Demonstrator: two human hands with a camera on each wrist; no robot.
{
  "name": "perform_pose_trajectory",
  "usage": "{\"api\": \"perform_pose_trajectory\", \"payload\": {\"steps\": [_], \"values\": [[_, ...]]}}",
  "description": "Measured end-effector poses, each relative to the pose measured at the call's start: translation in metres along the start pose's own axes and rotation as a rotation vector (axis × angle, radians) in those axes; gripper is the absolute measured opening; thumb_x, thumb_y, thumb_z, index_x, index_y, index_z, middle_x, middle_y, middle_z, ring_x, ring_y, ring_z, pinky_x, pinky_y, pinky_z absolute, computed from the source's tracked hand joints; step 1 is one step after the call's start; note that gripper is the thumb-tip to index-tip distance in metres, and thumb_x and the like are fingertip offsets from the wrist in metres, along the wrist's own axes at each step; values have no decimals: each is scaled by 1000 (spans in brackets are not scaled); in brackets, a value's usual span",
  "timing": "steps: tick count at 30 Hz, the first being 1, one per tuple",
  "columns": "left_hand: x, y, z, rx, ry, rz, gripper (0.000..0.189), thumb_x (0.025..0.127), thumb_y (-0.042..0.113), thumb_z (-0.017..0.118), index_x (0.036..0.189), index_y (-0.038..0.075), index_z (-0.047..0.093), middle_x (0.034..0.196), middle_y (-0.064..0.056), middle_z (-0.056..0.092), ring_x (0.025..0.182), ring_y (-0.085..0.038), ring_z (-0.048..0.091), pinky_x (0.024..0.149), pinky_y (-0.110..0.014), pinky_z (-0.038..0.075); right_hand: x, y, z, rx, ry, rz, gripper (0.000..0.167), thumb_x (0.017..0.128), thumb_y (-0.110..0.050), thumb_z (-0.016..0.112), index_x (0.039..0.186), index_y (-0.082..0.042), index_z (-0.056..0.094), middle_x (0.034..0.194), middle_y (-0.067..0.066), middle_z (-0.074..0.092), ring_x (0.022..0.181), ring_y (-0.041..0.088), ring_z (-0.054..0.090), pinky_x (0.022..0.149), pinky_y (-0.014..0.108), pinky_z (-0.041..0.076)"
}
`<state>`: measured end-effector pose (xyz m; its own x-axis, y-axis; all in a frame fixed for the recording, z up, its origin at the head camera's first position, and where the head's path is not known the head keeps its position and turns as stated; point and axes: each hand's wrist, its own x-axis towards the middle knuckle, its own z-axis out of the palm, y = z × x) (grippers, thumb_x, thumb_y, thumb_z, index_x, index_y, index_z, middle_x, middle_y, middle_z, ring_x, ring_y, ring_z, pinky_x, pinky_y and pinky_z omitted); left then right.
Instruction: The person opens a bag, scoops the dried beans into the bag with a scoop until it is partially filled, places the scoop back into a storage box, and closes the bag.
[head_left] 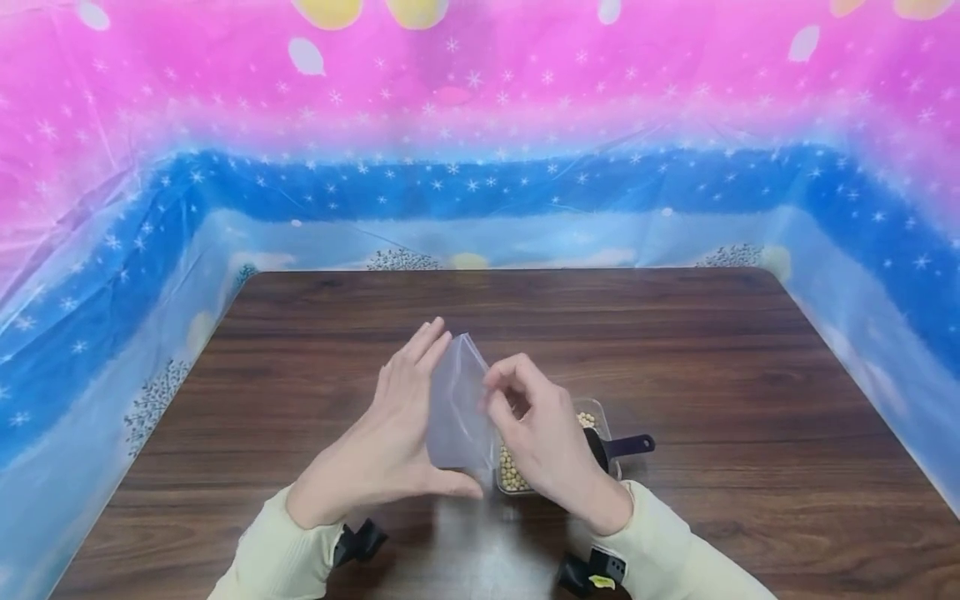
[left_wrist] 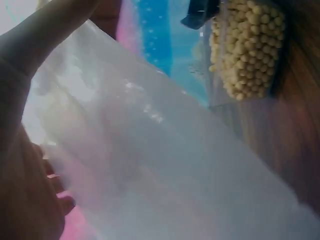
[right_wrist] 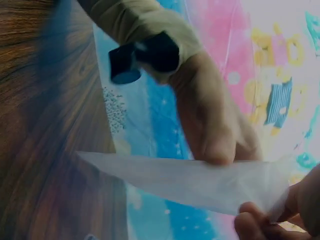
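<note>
A clear, frosted plastic bag (head_left: 459,408) is held up between the two hands, over the table. My left hand (head_left: 382,417) lies along its left side with straight fingers and the thumb stretched out under its lower edge. With thumb and forefinger my right hand (head_left: 543,429) pinches the bag's right edge; in the right wrist view its fingertips (right_wrist: 247,212) meet on the film. Beneath the right hand stands a clear box (head_left: 517,490) of round, pale yellow beans (left_wrist: 250,50), partly hidden by that hand. Across the box rests a black scoop (head_left: 630,446), its handle pointing right.
The dark wood-grain table (head_left: 337,325) extends around the hands on all sides. A pink and blue patterned cloth (head_left: 480,187) hangs behind and along both sides of it. Black cameras are strapped to the left wrist (head_left: 360,542) and right wrist (head_left: 592,573).
</note>
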<state>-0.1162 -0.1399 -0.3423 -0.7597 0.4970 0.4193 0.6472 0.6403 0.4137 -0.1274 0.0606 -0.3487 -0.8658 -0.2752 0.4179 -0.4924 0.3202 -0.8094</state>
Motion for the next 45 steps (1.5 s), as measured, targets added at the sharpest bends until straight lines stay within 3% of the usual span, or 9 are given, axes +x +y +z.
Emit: {"api": "perform_pose_trajectory", "payload": {"steps": [3,6,9,15,19,25,31,41,45], "values": [[2,-7,5,-6,12,36,146,52,56,91,154,5,-1,158,-14,13,143,-29,18,114,-53,21,-5,-7,-2,-83,-56,-95,17,95,-6,55,105,-15,64,96,-6,67,82,8,59,70,29,53],[3,-11,6,-20,92,37,138,54,44,91,155,6,4,145,-16,31,127,-28,35,105,-48,33,-9,-13,-3,-231,-99,-197,21,98,-30,57,110,-17,68,130,1,56,115,15,51,93,39,47],[4,-11,7,-1,166,33,132,54,37,89,154,7,8,134,-17,38,116,-28,38,100,-48,33,-11,-16,-1,-343,-55,-347,28,96,-41,59,104,-17,72,146,11,39,130,29,34,101,49,34],[7,-2,16,26,277,66,127,55,38,87,152,2,13,133,-21,37,118,-34,37,101,-53,30,-12,-17,7,-285,80,-573,23,100,-27,53,92,-15,71,108,5,55,99,24,44,84,42,33],[10,-3,18,-2,338,66,117,57,33,85,149,1,22,134,-19,39,115,-32,41,94,-48,35,-13,-18,8,-203,63,-598,21,101,-25,52,96,-14,69,92,-6,57,89,15,48,83,40,31],[10,-8,18,-11,400,124,108,57,38,87,144,-1,35,127,-16,49,109,-30,47,85,-45,37,-13,-20,4,-226,-6,-593,13,97,-26,60,100,-15,66,93,-8,57,91,11,50,90,43,30],[10,-8,21,-13,403,138,100,58,29,82,144,1,38,125,-14,53,110,-28,49,83,-46,40,-14,-19,2,-70,-72,-613,15,86,-9,71,100,-13,68,105,-3,69,102,9,62,106,52,27],[11,6,21,-51,476,303,91,75,40,72,140,-12,36,137,-22,47,120,-37,45,101,-48,35,-17,-22,-1,-70,-134,-539,6,98,-13,54,94,-11,57,118,5,67,117,16,59,110,53,26],[9,7,22,-90,446,263,92,75,38,76,142,-9,35,136,-21,47,119,-34,46,97,-43,41,-16,-22,-2,-83,-148,-590,7,98,-16,55,99,-11,60,107,-2,68,107,8,62,107,52,31]]}}
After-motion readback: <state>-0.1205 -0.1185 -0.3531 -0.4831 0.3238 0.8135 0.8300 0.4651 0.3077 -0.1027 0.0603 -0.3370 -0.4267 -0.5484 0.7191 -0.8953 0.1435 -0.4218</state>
